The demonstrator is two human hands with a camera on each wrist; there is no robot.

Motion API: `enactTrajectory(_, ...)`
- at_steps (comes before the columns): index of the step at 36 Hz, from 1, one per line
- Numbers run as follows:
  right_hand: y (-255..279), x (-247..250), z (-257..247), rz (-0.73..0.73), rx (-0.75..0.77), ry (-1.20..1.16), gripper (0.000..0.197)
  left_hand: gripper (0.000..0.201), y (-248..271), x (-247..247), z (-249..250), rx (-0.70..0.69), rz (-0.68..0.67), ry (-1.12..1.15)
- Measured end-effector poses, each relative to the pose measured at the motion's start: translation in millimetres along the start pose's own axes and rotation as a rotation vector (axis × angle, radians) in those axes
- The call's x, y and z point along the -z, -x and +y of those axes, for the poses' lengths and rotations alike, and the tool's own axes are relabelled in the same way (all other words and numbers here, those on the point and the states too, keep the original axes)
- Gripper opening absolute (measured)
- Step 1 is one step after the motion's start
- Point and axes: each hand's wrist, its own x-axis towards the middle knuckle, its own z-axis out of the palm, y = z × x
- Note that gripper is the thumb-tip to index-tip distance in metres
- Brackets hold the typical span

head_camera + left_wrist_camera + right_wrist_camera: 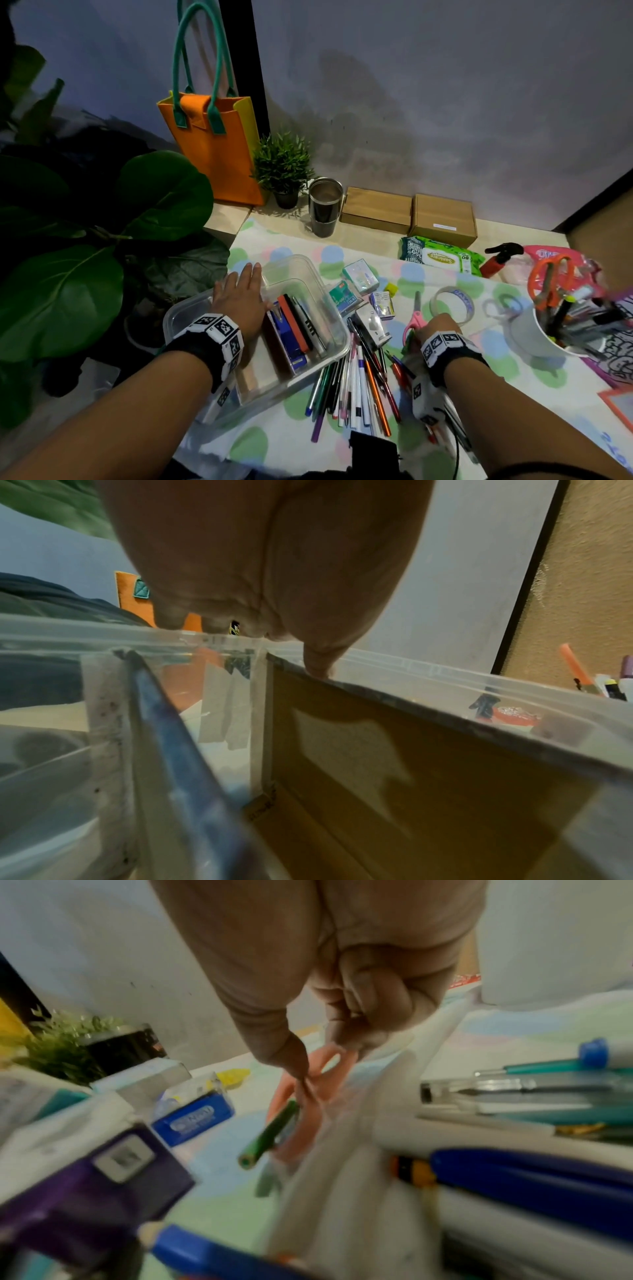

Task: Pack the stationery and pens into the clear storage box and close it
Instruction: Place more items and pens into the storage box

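Note:
The clear storage box stands open at the table's left and holds a blue stapler, an orange-edged case and flat books. My left hand lies flat on its far-left rim. In the left wrist view the fingers rest on the rim and the thumb touches the top edge of a brown book. My right hand pinches a green pencil just above the pink-handled scissors. A pile of loose pens lies between box and right hand. Small stationery boxes sit behind them.
A tape roll, a white cup of pens and orange scissors stand to the right. Wet wipes, a steel tumbler, two cardboard boxes and an orange bag line the back. Large plant leaves crowd the left.

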Motion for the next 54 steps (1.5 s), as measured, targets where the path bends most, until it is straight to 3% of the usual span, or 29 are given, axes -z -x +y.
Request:
enactTrajectory(2, -3, 5, -3, 0.076, -0.063, -0.168, 0.045, 0.075, 0, 0, 0, -0.001, -0.005, -0.005)
enactTrajectory(7, -1, 9, -11, 0.040, 0.060, 0.002, 0.033, 0.075, 0, 1, 1, -0.005, -0.014, -0.003)
enactTrajectory(15, 24, 20, -14, 0.069, 0.159, 0.029, 0.027, 0.072, 0, 2, 0, -0.010, -0.021, 0.007)
enactTrajectory(28, 56, 36, -32, 0.138, 0.340, -0.288, 0.010, 0.073, -3, -2, -2, -0.012, -0.022, 0.041)
enactTrajectory(34, 94, 31, -77, 0.048, 0.508, -0.323, 0.022, 0.073, -3, -1, -2, -0.007, -0.031, 0.032)
enactTrajectory(37, 109, 18, -96, -0.001, 0.584, -0.167, 0.013, 0.073, -4, -2, -3, -0.010, -0.030, 0.030)
enactTrajectory(45, 113, -20, -128, -0.017, 0.724, 0.437, 0.021, 0.073, -4, -2, -3, -0.011, -0.028, 0.033)
enactTrajectory(54, 113, -32, -147, -0.036, 0.818, 0.599, 0.028, 0.073, 0, 1, -2, -0.013, -0.026, 0.052)
